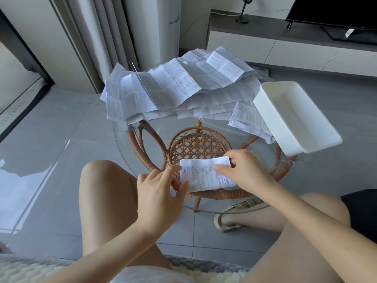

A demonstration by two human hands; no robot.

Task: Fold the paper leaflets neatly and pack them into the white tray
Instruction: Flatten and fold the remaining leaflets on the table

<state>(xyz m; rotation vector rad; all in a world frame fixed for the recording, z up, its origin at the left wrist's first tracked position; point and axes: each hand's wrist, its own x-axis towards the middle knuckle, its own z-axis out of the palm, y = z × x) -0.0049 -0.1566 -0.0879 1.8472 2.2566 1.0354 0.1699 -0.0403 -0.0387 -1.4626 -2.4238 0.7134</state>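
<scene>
Head view: a seated person leans over a round glass table (234, 210) that rests on a wicker base (195, 148), with a bare knee on each side of it.
Curtain: pale folds (106, 37) hang at the back left, down to the grey tiled floor (51, 119).
Left hand: the left hand (161, 193) is at the near edge of the table, with thumb and forefinger pinching the left edge of the folded leaflet.
Loose pile: a heap of unfolded leaflets (173, 88), creased like accordions, covers the far half of the table and droops over its left rim.
Folded leaflet: a small printed leaflet (206, 176) is held between both hands just above the glass, low in the middle, well apart from the tray.
Right hand: the right hand (242, 170) grips the leaflet's right end, thumb flat on the printed face and fingers curled behind.
Sandal: a pale green sandal (230, 217) is on a foot on the floor, seen through the glass.
Small stack: a few smaller leaflets (248, 119) lie just beside the tray, touching its left wall.
White tray: the rectangular white tray (265, 111) sits at the right side of the table, its near corner past the rim.
Television: a dark screen (334, 13) stands on a low cabinet at the back right.
</scene>
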